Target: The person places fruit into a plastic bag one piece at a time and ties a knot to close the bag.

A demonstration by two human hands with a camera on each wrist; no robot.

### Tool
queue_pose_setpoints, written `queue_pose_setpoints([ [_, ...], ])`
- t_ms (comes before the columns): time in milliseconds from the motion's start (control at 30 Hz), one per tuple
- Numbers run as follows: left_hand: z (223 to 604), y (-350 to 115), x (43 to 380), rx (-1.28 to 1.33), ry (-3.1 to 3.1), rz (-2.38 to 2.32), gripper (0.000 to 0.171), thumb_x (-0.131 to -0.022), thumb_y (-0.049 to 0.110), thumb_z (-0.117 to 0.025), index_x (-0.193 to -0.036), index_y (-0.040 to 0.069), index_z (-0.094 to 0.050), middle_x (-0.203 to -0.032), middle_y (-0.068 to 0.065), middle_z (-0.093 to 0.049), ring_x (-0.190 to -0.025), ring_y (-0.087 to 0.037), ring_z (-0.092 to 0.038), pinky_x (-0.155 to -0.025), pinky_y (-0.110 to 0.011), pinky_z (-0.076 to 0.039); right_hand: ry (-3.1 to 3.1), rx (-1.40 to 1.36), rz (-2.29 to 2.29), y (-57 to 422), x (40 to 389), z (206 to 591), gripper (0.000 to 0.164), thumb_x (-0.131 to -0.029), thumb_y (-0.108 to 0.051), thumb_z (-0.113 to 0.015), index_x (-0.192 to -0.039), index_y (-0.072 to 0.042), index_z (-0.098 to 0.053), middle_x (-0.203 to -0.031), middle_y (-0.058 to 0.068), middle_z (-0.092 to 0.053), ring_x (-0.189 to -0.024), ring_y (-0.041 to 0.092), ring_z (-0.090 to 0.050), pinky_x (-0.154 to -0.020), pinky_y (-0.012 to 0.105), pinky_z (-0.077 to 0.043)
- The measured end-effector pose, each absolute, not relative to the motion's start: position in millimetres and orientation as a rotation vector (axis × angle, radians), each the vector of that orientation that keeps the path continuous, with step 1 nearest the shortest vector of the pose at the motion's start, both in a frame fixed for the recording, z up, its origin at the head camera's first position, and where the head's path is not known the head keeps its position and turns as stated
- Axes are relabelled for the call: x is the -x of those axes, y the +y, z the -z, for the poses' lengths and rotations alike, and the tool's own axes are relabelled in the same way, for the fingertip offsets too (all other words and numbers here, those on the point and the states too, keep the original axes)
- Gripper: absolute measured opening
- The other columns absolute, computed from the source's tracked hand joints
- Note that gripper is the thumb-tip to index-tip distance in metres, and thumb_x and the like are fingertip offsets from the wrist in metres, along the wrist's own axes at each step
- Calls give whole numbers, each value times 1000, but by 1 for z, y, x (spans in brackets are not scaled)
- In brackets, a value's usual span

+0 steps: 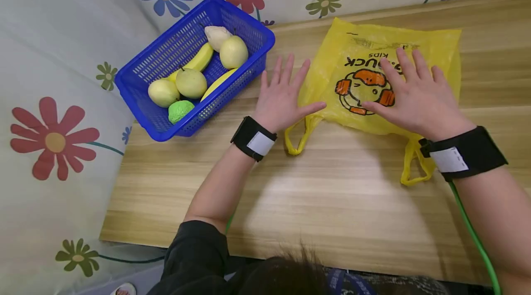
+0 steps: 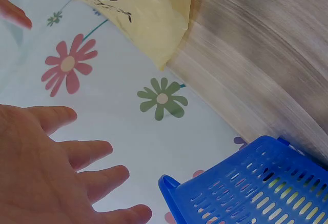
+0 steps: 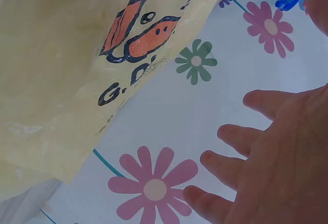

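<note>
Yellow bag [image 1: 362,73] lies flat on the counter [image 1: 332,212], handles [image 1: 295,151] toward us, presumably for easy reach, while our left hand [image 1: 282,99] at its edge and right hand [image 1: 429,101] over it are empty, spread wide.

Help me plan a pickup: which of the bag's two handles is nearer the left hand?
The left handle of the yellow bag, just below the left hand in the head view. The other handle lies farther right, beside the right wristband.
</note>
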State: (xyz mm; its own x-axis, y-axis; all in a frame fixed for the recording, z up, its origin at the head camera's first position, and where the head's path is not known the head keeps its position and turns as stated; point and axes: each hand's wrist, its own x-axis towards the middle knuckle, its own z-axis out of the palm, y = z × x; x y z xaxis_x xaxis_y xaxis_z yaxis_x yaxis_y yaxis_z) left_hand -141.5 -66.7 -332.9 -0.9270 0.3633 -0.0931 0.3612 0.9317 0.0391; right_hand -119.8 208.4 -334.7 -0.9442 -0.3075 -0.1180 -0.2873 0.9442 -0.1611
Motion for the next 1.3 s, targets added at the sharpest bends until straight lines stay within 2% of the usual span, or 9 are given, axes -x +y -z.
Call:
queue_pose_setpoints([
  [267,345,-67,134,-576,2974,-59,99,-82,82,-38,-157,27,-4,-162,-10,0,-145,-29,13,-112,-58,-4,2950,469,203,208,110,344,99,-90,-69,-46,-154,-2,-11,-157,28,3,-142,47,8,-103,71,-10],
  [633,345,-69,132,-570,2968,-63,101,-81,82,-39,-157,27,-3,-162,-9,0,-145,-29,14,-112,-58,-2,2951,466,222,205,109,343,99,-89,-69,-47,-155,-4,-12,-157,28,2,-142,47,4,-104,71,-9],
  [700,344,-70,133,-569,2958,-72,99,-83,81,-40,-157,26,-5,-162,-10,-2,-145,-29,11,-112,-58,-3,2961,487,225,206,109,342,99,-89,-68,-49,-155,-4,-14,-157,28,-2,-141,49,-2,-104,70,-11],
  [767,343,-70,134,-570,2938,-81,95,-86,78,-40,-158,24,-9,-161,-11,-6,-147,-30,2,-113,-57,-6,2959,519,228,204,109,340,97,-89,-66,-52,-154,-3,-17,-155,30,-12,-140,50,-11,-104,69,-14],
  [867,341,-71,136,-576,2902,-122,88,-90,70,-43,-157,20,-16,-160,-12,-17,-145,-29,-16,-112,-55,-16,2934,629,199,199,108,338,91,-88,-59,-60,-150,-1,-29,-149,31,-29,-134,50,-27,-103,67,-20],
  [967,338,-71,138,-596,2872,-151,80,-94,64,-46,-155,17,-23,-155,-11,-29,-140,-27,-31,-109,-51,-28,2880,759,126,192,107,340,83,-87,-53,-66,-144,1,-41,-141,30,-40,-128,48,-37,-102,66,-26],
  [1167,336,-72,139,-627,2847,-159,71,-96,58,-46,-151,14,-33,-149,-8,-42,-134,-25,-41,-106,-44,-35,2823,918,22,185,104,353,74,-82,-47,-73,-134,2,-52,-128,27,-53,-114,46,-51,-96,61,-36],
  [1300,335,-72,140,-617,2845,-170,70,-97,56,-47,-150,14,-34,-148,-8,-42,-133,-25,-42,-106,-43,-35,2858,992,17,184,106,360,54,-81,-35,-75,-117,3,-60,-103,21,-61,-86,38,-62,-78,53,-48],
])
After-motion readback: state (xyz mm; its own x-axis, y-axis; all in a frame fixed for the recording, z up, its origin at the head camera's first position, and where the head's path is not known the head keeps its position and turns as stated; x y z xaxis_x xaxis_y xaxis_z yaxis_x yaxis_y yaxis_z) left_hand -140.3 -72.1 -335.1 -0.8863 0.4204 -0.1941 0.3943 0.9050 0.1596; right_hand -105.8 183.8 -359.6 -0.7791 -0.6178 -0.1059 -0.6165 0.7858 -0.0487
